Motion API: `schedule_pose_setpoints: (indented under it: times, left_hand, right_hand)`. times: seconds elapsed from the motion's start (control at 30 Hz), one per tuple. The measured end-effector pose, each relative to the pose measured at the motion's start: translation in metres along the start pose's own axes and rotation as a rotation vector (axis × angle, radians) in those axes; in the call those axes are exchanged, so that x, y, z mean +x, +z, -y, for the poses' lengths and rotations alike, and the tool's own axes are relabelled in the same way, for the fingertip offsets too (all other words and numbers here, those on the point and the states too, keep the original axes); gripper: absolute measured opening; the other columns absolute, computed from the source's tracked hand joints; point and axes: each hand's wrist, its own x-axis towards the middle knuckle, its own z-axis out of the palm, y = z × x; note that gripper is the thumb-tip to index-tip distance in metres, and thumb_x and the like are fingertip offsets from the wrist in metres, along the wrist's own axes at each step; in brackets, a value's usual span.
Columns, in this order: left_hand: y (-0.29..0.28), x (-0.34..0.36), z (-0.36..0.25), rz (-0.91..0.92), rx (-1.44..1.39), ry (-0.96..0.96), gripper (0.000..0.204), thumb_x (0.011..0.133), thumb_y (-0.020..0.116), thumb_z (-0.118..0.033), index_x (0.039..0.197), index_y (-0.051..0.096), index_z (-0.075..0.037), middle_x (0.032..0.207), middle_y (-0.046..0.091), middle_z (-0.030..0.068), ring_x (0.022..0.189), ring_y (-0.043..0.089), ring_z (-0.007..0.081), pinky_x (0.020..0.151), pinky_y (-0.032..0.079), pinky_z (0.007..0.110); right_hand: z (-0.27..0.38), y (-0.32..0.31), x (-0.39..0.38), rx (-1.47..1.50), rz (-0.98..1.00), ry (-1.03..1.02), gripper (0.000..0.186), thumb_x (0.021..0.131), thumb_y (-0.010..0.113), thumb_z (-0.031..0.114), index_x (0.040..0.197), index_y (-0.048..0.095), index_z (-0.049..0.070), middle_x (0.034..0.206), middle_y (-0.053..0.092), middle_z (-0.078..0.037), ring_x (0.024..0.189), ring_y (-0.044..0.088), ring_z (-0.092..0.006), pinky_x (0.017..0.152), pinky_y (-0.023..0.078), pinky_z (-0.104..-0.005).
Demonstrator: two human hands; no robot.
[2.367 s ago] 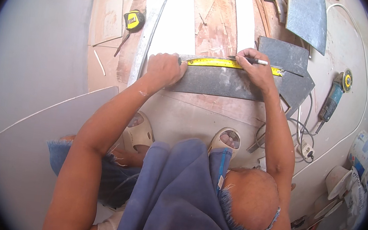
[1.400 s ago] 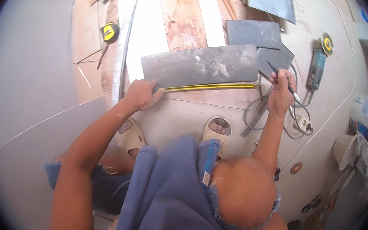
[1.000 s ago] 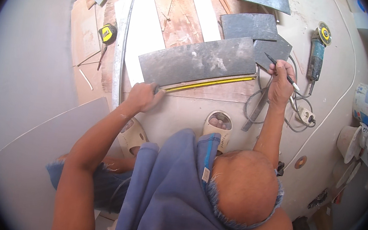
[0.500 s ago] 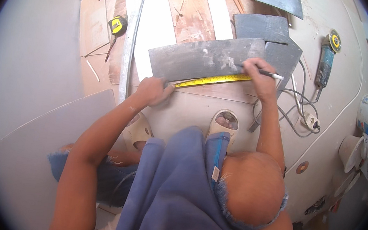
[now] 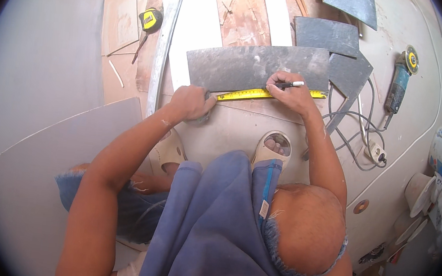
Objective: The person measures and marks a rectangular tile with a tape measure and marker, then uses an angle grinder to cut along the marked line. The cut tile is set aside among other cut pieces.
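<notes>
**Hands at the dark tile's near edge**

A long dark grey tile [image 5: 257, 67] lies flat on the floor, and everything here is placed from it. A yellow measuring tape [image 5: 257, 93] runs along the tile's near edge, touching it. The left hand [image 5: 190, 103] rests at the tile's near left corner, its grip closed over the tape's left end and pressing it down. The right hand [image 5: 291, 94] sits on the near edge toward the tile's right end, its grip shut around a black marker [image 5: 289, 84] whose tip lies on the tile. Just right of the tile lie two smaller dark tile pieces [image 5: 341, 54]. Farther right rests a blue angle grinder [image 5: 399, 83]. Well left of the tile sits a yellow tape measure case [image 5: 150, 19].
</notes>
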Motion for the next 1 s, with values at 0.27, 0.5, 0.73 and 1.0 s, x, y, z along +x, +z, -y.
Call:
schedule_pose_setpoints:
  times: [0.27,0.5,0.73,1.0]
  left_hand:
    - [0.003,0.0,-0.002,0.034,0.025,-0.008,0.057,0.096,0.045,-0.046,0.097,0.072,0.004,0.084,0.071,0.0262,0.083,0.071,0.0407,0.081,0.055,0.048]
    - [0.008,0.002,0.001,0.025,0.026,0.001,0.057,0.096,0.045,-0.047,0.096,0.072,0.004,0.083,0.071,0.0258,0.083,0.071,0.0407,0.082,0.055,0.048]
    - [0.008,0.002,0.0,0.047,0.025,-0.003,0.058,0.097,0.044,-0.047,0.097,0.072,0.004,0.084,0.071,0.0261,0.085,0.071,0.0398,0.082,0.056,0.047]
    - [0.012,0.004,0.004,0.03,-0.023,0.001,0.06,0.095,0.046,-0.049,0.1,0.071,0.005,0.083,0.068,0.031,0.085,0.068,0.0461,0.083,0.053,0.051]
  right_hand:
    - [0.0,0.002,-0.001,-0.066,0.019,0.011,0.023,0.084,0.065,0.023,0.089,0.069,0.0,0.086,0.071,-0.014,0.08,0.066,-0.0236,0.077,0.052,-0.036]
    - [0.003,0.002,-0.002,-0.097,0.014,0.009,0.022,0.084,0.064,0.022,0.089,0.07,0.001,0.087,0.071,-0.014,0.081,0.067,-0.026,0.079,0.052,-0.0369]
    - [0.004,0.002,-0.002,-0.087,0.003,0.003,0.024,0.084,0.064,0.022,0.09,0.071,0.001,0.086,0.072,-0.015,0.08,0.067,-0.027,0.078,0.052,-0.037]
    - [0.004,0.002,-0.002,-0.103,0.02,0.03,0.025,0.084,0.066,0.023,0.09,0.072,0.0,0.088,0.073,-0.015,0.082,0.067,-0.0264,0.08,0.052,-0.0368]
